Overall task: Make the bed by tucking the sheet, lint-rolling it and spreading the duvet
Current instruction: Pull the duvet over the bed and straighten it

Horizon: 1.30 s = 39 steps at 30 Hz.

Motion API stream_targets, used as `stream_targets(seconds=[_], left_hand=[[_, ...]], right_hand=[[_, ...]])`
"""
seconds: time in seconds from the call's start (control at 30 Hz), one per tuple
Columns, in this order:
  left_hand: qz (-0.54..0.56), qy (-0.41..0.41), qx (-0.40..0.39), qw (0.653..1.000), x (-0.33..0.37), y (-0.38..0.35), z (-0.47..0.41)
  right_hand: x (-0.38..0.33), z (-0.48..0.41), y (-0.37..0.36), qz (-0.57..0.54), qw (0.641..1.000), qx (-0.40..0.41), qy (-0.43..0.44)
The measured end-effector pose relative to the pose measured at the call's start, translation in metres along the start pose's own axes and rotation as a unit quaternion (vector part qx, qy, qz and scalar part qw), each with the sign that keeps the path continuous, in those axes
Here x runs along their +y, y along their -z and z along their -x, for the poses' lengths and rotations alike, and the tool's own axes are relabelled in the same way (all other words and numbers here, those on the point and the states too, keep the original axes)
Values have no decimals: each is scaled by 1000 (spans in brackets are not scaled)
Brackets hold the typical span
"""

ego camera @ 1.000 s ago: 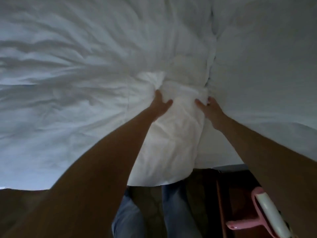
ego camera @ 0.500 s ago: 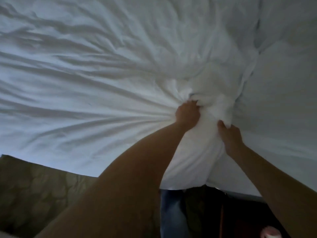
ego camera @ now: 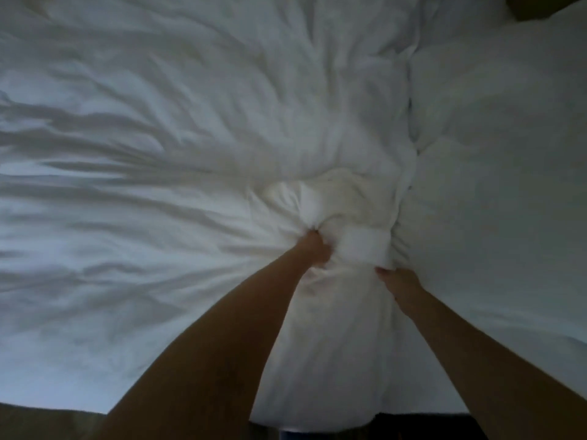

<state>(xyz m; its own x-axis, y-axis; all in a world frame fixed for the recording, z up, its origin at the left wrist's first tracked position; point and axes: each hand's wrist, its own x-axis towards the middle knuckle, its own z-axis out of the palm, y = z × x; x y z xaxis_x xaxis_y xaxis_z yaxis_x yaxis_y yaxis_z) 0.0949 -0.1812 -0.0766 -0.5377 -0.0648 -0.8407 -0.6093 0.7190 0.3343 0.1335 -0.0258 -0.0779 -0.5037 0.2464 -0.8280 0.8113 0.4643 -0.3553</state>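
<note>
duvet (ego camera: 197, 173) | white, creased | bunched at near edge, overhanging

We work from one wide-angle view, worn on the head, facing forward and steeply down. It sits close over the rumpled white fabric duvet (ego camera: 190, 154), which nearly fills the frame; the bare left arm (ego camera: 222, 344) and right arm (ego camera: 476, 360) enter from the bottom edge.

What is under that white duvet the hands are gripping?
Nothing beneath shows: the duvet hides whatever it lies on. On top, the left hand and right hand grip a bunched fold.
</note>
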Motion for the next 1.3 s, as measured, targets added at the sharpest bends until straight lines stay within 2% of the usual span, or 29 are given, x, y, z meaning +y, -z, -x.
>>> stream_targets(seconds=[0.03, 0.1, 0.2, 0.27, 0.3, 0.37, 0.4, 0.43, 0.47, 0.5, 0.57, 0.6, 0.7, 0.8, 0.87, 0.97, 1.0, 1.03, 1.1, 1.17, 1.2, 1.23, 1.3], left_hand=[[-8, 23, -55, 998, 1, 4, -1], [4, 34, -81, 996, 9, 22, -8], [-117, 58, -163, 978, 36, 60, -17], [-163, 45, -172, 970, 61, 90, -25], [-159, 25, -136, 978, 75, 105, -29], [-132, -42, 22, 990, 104, 133, -40], [-96, -85, 103, 986, 112, 141, -51], [-46, -111, 142, 982, 119, 144, -62], [1, -111, 126, 986, 122, 141, -69], [21, -95, 77, 992, 121, 130, -78], [-32, -71, -2, 997, 107, 95, -95], [-67, -78, 4, 995, 96, 78, -106], [-122, -119, 98, 980, 79, 58, -126], [-11, -138, 162, 977, 89, 88, -126], [56, -151, 247, 956, 117, 138, -112], [126, -212, 346, 905, 174, 214, -92], [129, -233, 367, 891, 188, 228, -87], [128, -250, 378, 882, 195, 232, -88], [143, -260, 336, 894, 193, 219, -108], [174, -251, 201, 931, 178, 192, -139], [194, -244, 112, 943, 166, 179, -149], [191, -245, 56, 949, 152, 168, -157], [119, -248, 23, 961, 129, 153, -168]], right_hand=[[1, 0, -2, 10, 1000, -26, -3], [-13, 1, -1, -28, 998, -51, 1], [-46, -10, 4, -169, 983, -75, 11], [-69, -20, 8, -246, 965, -91, 3], [-73, -32, 9, -272, 959, -79, -15], [-76, -56, 8, -281, 958, -28, -54], [-82, -61, 7, -273, 960, -5, -53], [-89, -60, 6, -251, 966, 8, -57], [-99, -53, 5, -230, 971, 17, -66], [-102, -61, 1, -208, 975, 23, -77], [-104, -72, -3, -180, 979, 43, -88], [-107, -73, -4, -167, 982, 38, -84], [-100, -81, -11, -114, 993, 23, -36], [-108, -76, -11, -188, 979, 71, 37], [-126, -66, -6, -220, 971, 75, 55], [-166, -52, 5, -225, 968, -74, 85], [-178, -53, 9, -226, 962, -107, 109], [-188, -56, 15, -218, 962, -100, 134], [-200, -64, 25, -187, 969, 16, 159], [-190, -87, 34, -176, 965, 134, 138], [-180, -97, 34, -188, 961, 158, 131], [-170, -107, 29, -191, 960, 162, 127], [-150, -125, 11, -180, 969, 130, 111]])
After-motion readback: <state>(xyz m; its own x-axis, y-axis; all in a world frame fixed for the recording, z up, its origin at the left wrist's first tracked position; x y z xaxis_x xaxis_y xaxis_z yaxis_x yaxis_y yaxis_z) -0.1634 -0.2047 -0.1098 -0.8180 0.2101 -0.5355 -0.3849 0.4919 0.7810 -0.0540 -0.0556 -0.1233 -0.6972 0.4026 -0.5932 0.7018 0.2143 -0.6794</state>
